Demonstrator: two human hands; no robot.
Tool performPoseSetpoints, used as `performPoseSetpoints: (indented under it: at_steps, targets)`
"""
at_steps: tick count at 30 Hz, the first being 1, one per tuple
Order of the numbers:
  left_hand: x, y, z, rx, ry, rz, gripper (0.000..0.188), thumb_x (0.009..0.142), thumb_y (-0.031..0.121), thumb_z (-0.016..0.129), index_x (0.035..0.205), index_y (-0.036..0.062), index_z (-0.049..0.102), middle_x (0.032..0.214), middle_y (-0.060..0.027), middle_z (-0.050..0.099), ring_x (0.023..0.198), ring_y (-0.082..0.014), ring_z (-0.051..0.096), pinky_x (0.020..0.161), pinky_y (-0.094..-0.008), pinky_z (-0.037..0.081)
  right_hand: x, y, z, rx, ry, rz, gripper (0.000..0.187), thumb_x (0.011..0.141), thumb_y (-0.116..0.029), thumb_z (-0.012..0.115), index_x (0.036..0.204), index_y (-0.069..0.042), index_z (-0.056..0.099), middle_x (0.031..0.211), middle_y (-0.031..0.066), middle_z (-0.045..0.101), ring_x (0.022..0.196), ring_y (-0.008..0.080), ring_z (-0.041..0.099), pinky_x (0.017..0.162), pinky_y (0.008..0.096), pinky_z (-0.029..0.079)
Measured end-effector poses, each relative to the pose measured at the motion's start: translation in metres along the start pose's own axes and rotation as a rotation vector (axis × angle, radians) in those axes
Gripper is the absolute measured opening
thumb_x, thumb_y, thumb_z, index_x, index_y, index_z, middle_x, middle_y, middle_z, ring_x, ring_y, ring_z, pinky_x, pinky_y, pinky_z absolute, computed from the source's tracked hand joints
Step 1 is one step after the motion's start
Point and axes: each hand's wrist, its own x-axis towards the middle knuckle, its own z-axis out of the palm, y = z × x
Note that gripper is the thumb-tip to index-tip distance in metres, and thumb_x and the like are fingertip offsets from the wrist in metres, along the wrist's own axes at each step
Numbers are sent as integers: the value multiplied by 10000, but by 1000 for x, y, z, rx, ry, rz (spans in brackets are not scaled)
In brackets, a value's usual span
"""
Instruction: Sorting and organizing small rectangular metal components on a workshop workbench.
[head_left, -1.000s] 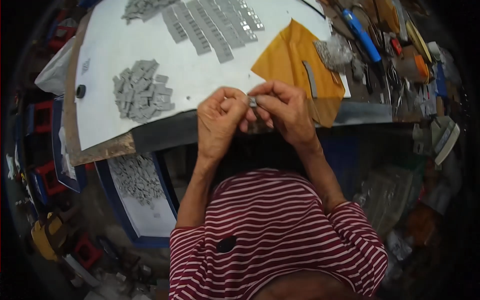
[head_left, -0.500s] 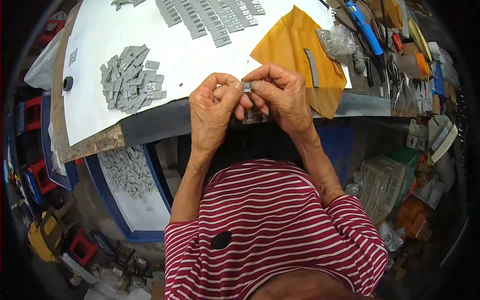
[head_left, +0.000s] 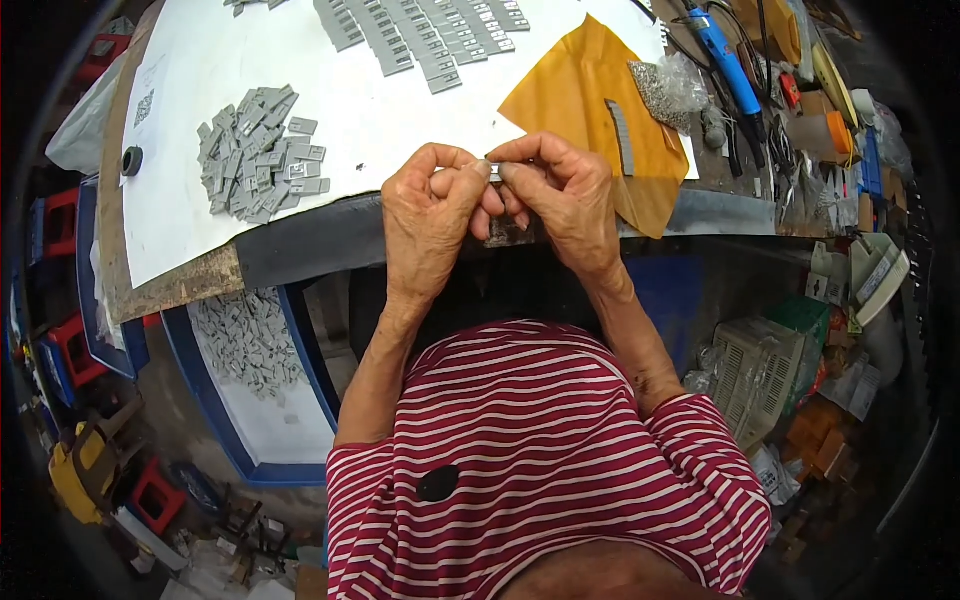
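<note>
At the table's front edge my left hand (head_left: 432, 215) and my right hand (head_left: 568, 200) meet fingertip to fingertip. Both are closed in a pinch on one small grey piece (head_left: 494, 173), mostly covered by the thumbs and fingers. It looks like the flat grey pieces in the loose pile (head_left: 255, 150) to the left of my left hand. Just right of my right hand, a short row of small grey pieces (head_left: 620, 135) lies on an orange-brown sheet (head_left: 560, 85). Neat overlapping rows of grey pieces (head_left: 420, 45) lie farther back on white paper (head_left: 350, 110).
A bag of tiny metal parts (head_left: 660, 90) sits on the sheet's right side. Beyond it are a blue electric screwdriver (head_left: 728, 60) and cables. A black ring (head_left: 132, 160) lies at the left. Below the table, a blue-rimmed tray (head_left: 270, 472) holds many more grey pieces.
Both hands keep their pinch on the small grey piece, whose visible part has shrunk as the fingers shifted slightly around it. The whole view has moved a little.
</note>
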Motion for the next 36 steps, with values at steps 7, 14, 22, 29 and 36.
performPoseSetpoints:
  at_steps: [7,14,22,29,36]
  targets:
    - [-1,1,-2,-3,-3,-31,103,845,75,547,819,-22,525,605,-58,588,465,-49,490,438,-158,387,-3,-1,-1,-42,-12,-4,129,826,-30,520,901,58,576,604,23,565,503,38,509,436,166,406]
    - [-2,-1,-1,-37,-29,-41,118,851,94,539,833,-21,523,610,-71,587,462,-64,497,436,-169,396,-4,1,-3,-28,-7,3,125,832,-43,518,891,50,578,602,23,558,493,38,500,425,168,398]
    - [-3,-4,-3,-64,-113,-5,122,879,103,507,887,-17,517,669,-73,593,525,-70,516,490,-179,422,-3,0,-5,-50,9,-8,121,829,-42,520,887,45,580,585,12,548,491,39,495,436,166,401]
    - [-10,-4,-4,208,-83,115,168,836,53,563,987,-15,534,683,-57,593,586,-85,554,535,-197,451,-3,-1,-3,-271,66,-158,99,813,-37,526,845,30,593,567,-20,511,502,22,472,436,167,368]
    - [-10,3,-10,607,-34,375,201,801,42,619,995,-3,598,759,-33,603,659,-72,565,581,-191,460,-2,-5,-4,-169,35,-75,99,803,-32,529,846,26,596,561,-19,504,490,31,470,428,173,367]
